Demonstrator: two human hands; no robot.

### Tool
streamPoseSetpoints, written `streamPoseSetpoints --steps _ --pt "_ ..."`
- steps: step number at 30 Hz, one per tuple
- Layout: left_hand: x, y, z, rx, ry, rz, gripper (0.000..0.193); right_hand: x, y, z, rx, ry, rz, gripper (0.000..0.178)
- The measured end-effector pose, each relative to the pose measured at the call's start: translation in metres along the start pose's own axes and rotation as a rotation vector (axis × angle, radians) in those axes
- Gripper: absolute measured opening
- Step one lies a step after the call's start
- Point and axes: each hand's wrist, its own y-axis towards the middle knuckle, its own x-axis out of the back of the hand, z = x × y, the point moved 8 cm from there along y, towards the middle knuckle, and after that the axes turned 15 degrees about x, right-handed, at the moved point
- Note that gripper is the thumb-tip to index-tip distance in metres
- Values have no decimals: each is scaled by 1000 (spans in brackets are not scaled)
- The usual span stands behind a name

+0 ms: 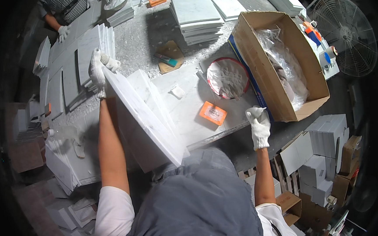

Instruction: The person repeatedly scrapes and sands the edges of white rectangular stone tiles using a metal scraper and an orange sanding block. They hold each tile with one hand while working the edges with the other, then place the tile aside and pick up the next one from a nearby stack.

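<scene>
My left hand [98,71], in a white knit glove, is closed on the upper corner of a white marble tile [138,115]. The tile stands tilted on edge, its lower end close to my apron, with more tiles [152,94] leaning behind it. My right hand [259,124], gloved too, is closed near the table's front edge beside the cardboard box. What its curled fingers hold, if anything, is too small to name. Between my hands are an orange block [213,113], a red-rimmed bowl of white powder [228,78] and a small white piece [177,91].
An open cardboard box [313,72] with clear plastic inside stands at the right, a fan [345,34] beyond it. Tile stacks [196,8] rise at the back and left. A cutter-like tool [166,59] lies on brown card. A co-worker's gloved hand [64,33] rests far left.
</scene>
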Motion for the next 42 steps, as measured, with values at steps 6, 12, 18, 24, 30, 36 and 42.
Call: streamPoseSetpoints --steps 6,12,18,24,30,36,42 --pt "0 -1 -1 22 -9 -23 39 -20 1 -29 55 -694 17 44" --pt "-2 -5 -4 -20 54 -8 39 -16 -4 -10 38 -618 -53 51" --pt "-6 -8 -4 -16 21 2 38 -11 -12 -19 -97 -448 -51 59" --pt "-8 -12 -3 -13 19 -73 44 4 -44 8 -81 -130 -205 59" --pt "-3 -4 3 47 -66 5 41 -33 -63 61 5 101 -136 56" --pt "5 0 -2 20 -18 -7 37 -71 -8 125 371 -123 46 51" --pt "-16 -6 3 14 121 -81 49 -104 36 132 237 -599 388 36"
